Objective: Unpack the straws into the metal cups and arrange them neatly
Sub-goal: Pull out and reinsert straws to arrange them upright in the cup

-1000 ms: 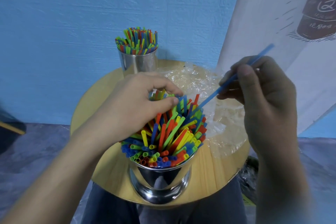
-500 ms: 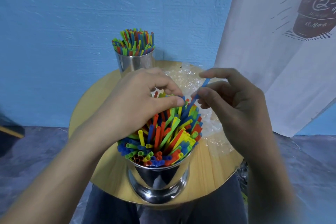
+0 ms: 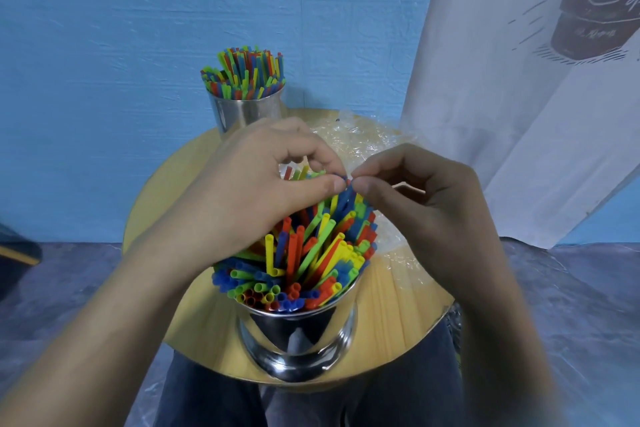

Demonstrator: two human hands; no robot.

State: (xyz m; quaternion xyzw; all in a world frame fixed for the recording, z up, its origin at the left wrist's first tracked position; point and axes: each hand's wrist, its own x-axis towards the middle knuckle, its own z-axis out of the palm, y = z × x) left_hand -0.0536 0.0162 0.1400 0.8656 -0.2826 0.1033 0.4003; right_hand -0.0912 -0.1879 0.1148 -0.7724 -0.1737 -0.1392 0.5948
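One round wooden desk [image 3: 398,305], pale top, stood before a blue wall. Item: near metal cup [image 3: 298,340], polished and flared, set at the desk's front edge closest to the person, packed with straws [image 3: 301,253] in red, yellow, green and blue, their open ends fanned outward at mixed angles rather than upright. Item: far metal cup [image 3: 246,111], at the back left of the desk and well apart from the first, holding a second bunch of straws [image 3: 244,73] in the same colours, standing more nearly upright. Item: crumpled clear plastic wrap [image 3: 353,139], lying on the rear and right part of the desk, partly hidden behind the hands. Left hand [image 3: 249,191]: positioned over the near metal cup from the left, fingers [image 3: 308,149] curled round the upper ends of the straws at the far side of the bunch, thumb tip pressed against them. Right hand [image 3: 426,204]: positioned at the right, thumb and forefinger closed in a pinch on the top of a blue straw [image 3: 346,192] standing in the near metal cup, the remaining fingers loosely curled. The two thumb tips lay just beside each other. Also noted: white printed banner [image 3: 519,80] hanging at right, grey mottled floor [image 3: 571,288], and the person's dark trousers [image 3: 214,392] below the desk's front edge.
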